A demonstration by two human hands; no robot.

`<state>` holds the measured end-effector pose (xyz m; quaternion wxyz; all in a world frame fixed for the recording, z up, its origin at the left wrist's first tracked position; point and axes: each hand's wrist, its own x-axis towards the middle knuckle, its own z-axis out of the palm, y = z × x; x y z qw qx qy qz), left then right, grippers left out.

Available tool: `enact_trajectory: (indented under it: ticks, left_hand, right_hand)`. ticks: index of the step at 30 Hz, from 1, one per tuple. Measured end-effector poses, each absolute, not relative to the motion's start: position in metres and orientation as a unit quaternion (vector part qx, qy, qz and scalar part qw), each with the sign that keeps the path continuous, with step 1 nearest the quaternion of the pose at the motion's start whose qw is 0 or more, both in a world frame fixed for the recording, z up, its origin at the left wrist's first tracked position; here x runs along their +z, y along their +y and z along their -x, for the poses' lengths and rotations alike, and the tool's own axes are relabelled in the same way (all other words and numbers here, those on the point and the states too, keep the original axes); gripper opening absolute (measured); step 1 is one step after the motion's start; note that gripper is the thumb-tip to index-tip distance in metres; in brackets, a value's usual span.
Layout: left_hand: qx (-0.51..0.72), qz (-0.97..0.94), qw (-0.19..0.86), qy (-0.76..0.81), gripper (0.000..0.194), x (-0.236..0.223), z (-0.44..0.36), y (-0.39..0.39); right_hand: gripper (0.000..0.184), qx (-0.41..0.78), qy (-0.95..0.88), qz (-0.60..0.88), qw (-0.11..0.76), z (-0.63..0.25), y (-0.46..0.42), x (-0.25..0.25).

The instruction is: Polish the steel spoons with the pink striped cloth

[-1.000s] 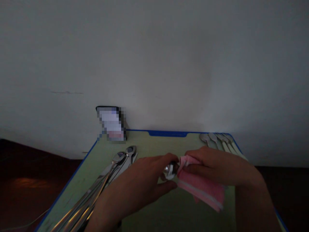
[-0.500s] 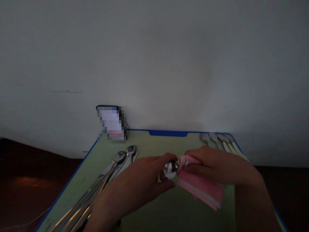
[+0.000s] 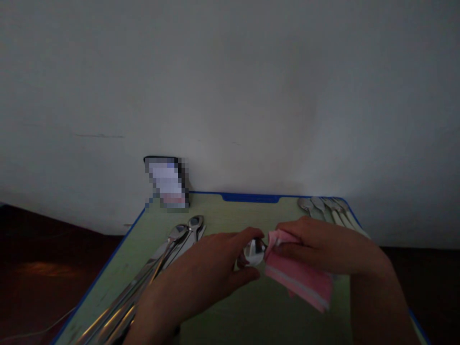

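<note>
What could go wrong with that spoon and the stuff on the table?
The shiny silver metal spoon might slip out: it looks smooth, and the thumb of the left hand seems apart from it. That hand's wrist reaches over the long silver metal cutlery, so it could nudge those pieces. And the black-edged rectangular phone, tilted near the pale plain wall, might slide if the green, blue-edged table gets bumped.

Vs 1 s ago: left hand [image 3: 206,273] fingertips slightly back from cloth [image 3: 302,278]; spoon [image 3: 254,252] bowl more exposed; cloth's hanging corner slightly higher.
</note>
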<state>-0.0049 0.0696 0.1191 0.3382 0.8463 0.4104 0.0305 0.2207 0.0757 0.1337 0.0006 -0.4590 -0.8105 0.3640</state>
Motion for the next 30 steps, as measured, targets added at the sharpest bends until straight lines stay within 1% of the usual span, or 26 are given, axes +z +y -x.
enact_trajectory:
  ticks: [9,16,30]
  left_hand:
    - [0.035,-0.842,0.355,0.404,0.030,0.1220,0.0028,0.0689]
    - [0.047,-0.848,0.340,0.404,0.037,0.1202,0.0037,0.0681]
    - [0.033,-0.834,0.346,0.428,0.024,0.1231,0.0039,0.0678]
  right_hand:
    - [0.030,0.363,-0.809,0.462,-0.002,-0.2223,0.0765,0.1328]
    - [0.029,0.363,-0.809,0.463,-0.002,-0.2221,0.0765,0.1335]
    - [0.029,0.363,-0.800,0.478,-0.003,-0.2227,0.0762,0.1343]
